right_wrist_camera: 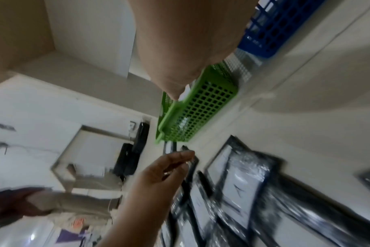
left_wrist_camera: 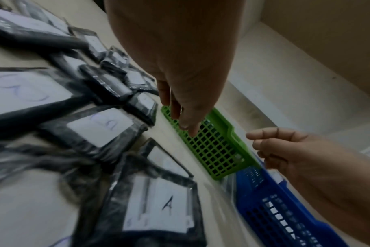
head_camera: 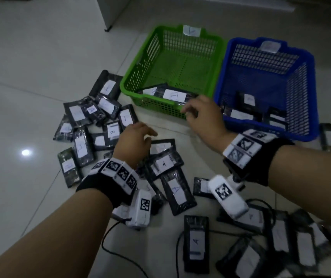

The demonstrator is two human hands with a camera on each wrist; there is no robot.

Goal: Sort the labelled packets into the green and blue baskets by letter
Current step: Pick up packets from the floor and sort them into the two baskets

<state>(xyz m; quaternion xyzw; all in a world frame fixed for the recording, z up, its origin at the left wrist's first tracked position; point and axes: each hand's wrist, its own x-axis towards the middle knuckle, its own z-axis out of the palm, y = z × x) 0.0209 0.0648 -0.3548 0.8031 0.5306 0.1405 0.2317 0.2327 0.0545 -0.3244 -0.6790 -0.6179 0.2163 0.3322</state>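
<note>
I take the green basket [head_camera: 138,79] as my landmark and go from left to right. Left of the green basket, the unsorted packets [head_camera: 92,125] lie in a loose heap on the floor [head_camera: 30,67], many overlapping, most with the white label up; I think this is so that I can read each letter before I pick.

My left hand [head_camera: 133,140] hovers over the near edge of this heap, in front of the basket's left corner. Its fingers [left_wrist_camera: 185,117] are relaxed and a little apart, and they hold nothing. Just in front of it lies a packet marked A [head_camera: 163,164].

Inside the green basket, against its near wall, two packets [head_camera: 173,95] lie flat. My right hand [head_camera: 202,115] is at the basket's near right corner, fingers [left_wrist_camera: 264,135] loosely curled and empty; it looks as if it just let go there.

Right of the green basket, touching it, stands the blue basket [head_camera: 311,87] with several packets [head_camera: 246,109] in its near part.

The head view shows the baskets' contents and their tags, though the tags are too blurred to read. The left wrist view does not show inside, but it shows both hands empty.
</note>
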